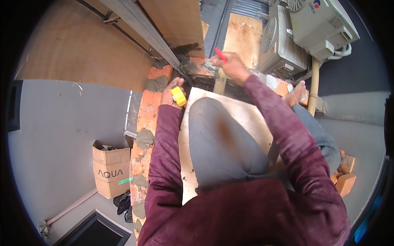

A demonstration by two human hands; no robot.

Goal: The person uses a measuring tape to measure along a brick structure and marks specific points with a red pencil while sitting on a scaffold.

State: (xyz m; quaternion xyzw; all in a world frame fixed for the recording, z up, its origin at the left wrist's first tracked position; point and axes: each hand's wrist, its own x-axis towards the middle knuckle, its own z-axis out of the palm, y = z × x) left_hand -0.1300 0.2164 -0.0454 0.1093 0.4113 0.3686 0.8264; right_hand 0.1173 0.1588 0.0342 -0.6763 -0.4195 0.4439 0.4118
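The left hand (169, 92) curled around a yellow tape measure (178, 96); the right hand (234, 68) clasped a red stick-like thing (220, 54); brickwork (148, 111) beside the left hand already bore mortar (144, 138), patches left bare

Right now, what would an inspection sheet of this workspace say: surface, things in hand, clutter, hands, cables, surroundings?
Surface: pale board under the bent leg, beside mortar-spotted brickwork.
Things in hand: yellow tape measure; red pen-like tool.
Clutter: cardboard box at left; loose bricks at right.
Hands: left hand holds the yellow tape measure; right hand grips the red pen-like tool.
Cables: pale hoses or cables by the air-conditioner units.
Surroundings: grey wall, plywood panel.
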